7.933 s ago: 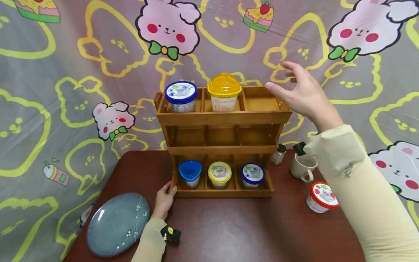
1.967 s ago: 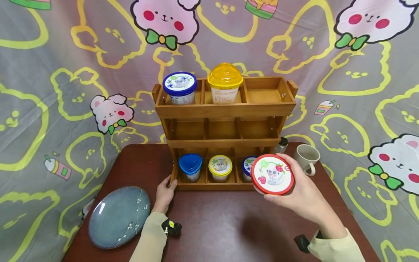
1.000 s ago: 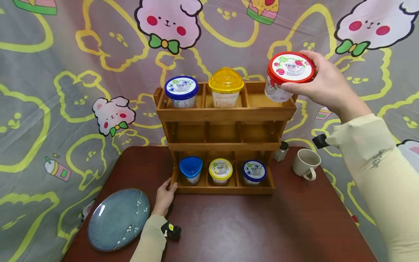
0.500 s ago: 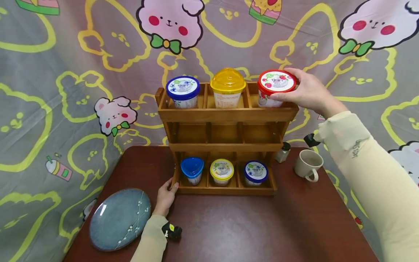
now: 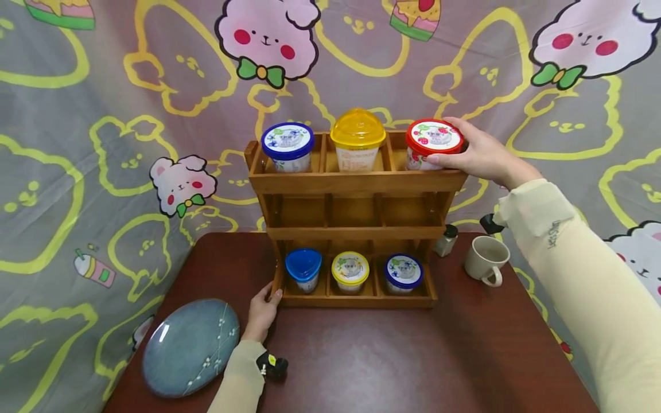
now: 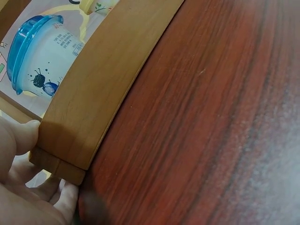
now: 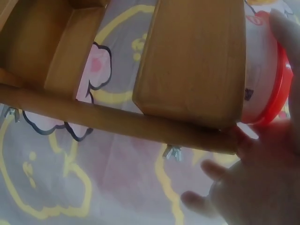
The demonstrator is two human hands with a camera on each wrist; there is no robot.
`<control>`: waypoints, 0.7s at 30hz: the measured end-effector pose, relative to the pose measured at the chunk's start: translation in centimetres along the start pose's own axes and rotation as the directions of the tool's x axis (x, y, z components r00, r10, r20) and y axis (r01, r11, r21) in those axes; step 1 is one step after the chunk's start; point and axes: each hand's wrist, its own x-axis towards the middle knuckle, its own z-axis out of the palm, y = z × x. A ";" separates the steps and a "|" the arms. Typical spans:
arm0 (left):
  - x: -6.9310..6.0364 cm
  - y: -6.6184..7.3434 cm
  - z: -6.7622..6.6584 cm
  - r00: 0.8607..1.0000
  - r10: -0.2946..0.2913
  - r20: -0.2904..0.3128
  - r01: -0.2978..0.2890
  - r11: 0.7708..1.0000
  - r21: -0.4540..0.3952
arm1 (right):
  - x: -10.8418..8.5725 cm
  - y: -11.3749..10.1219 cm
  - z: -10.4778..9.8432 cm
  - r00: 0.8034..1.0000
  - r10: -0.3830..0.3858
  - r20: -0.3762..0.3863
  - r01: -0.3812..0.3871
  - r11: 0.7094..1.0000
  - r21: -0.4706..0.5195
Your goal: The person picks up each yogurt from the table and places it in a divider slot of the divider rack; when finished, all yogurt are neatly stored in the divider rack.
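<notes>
My right hand (image 5: 488,154) holds a red-lidded dessert cup (image 5: 435,136) by its rim, thumb in front and fingers behind. The cup stands in the top right compartment of a three-tier wooden rack (image 5: 356,183). In the right wrist view the cup's side (image 7: 260,70) shows above the rack's front board (image 7: 197,56). My left hand (image 5: 260,315) pinches the rack's lower left corner. Its thumb and fingers lie around the wooden end (image 6: 61,164) in the left wrist view. Beside the red-lidded cup are a yellow dome-lidded cup (image 5: 357,140) and a blue-lidded cup (image 5: 287,146).
The bottom tier holds a blue triangular-lidded cup (image 5: 304,267), a yellow-lidded cup (image 5: 350,271) and another blue-lidded cup (image 5: 403,272). A mug (image 5: 485,258) and a small black-capped jar (image 5: 446,241) stand right of the rack. A blue-grey plate (image 5: 190,347) lies left on the table.
My right hand, reaching in with nothing held at first, took the red-lidded cup from the table's right side, raised it and lowered it into the top right compartment. My left hand stays on the rack.
</notes>
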 end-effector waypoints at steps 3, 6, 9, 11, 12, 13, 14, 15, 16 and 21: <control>0.0 0.0 0.1 1.000 0.001 -0.005 -0.001 1.000 -0.004 | 0.1 0.1 -0.2 1.000 -0.006 0.020 0.006 1.000 0.004; 0.1 0.0 0.2 1.000 0.001 -0.007 -0.001 1.000 -0.004 | 0.1 0.3 -0.3 1.000 -0.004 0.030 0.004 1.000 0.016; 0.2 0.1 0.1 1.000 0.006 -0.011 -0.006 1.000 0.003 | 0.2 0.4 -0.4 0.999 0.000 0.047 -0.001 0.999 0.035; 0.2 0.1 0.1 1.000 0.012 -0.013 -0.012 1.000 0.006 | 0.2 0.5 -0.4 0.998 0.004 0.058 -0.007 0.999 0.048; 0.1 0.1 0.1 1.000 0.015 -0.014 -0.015 1.000 0.010 | 0.3 0.6 -0.4 0.998 0.003 0.063 -0.006 0.999 0.052; 0.1 0.1 0.1 1.000 0.016 -0.017 -0.016 1.000 0.013 | 0.3 0.6 -0.4 0.998 0.004 0.068 -0.008 0.999 0.054; 0.1 0.0 0.1 1.000 0.017 -0.019 -0.017 1.000 0.015 | 0.4 0.6 -0.4 0.997 0.004 0.071 -0.008 0.999 0.054; 0.1 0.0 0.1 1.000 0.016 -0.021 -0.015 1.000 0.015 | 0.4 0.5 -0.3 0.997 0.006 0.075 -0.010 0.999 0.053; 0.1 0.0 0.1 1.000 0.012 -0.024 -0.012 1.000 0.015 | 0.5 0.5 -0.3 0.997 0.009 0.078 -0.013 0.999 0.051; 0.2 0.2 0.0 1.000 0.016 -0.021 -0.015 1.000 0.007 | 0.6 0.2 -0.5 0.995 0.011 0.099 -0.013 1.000 0.025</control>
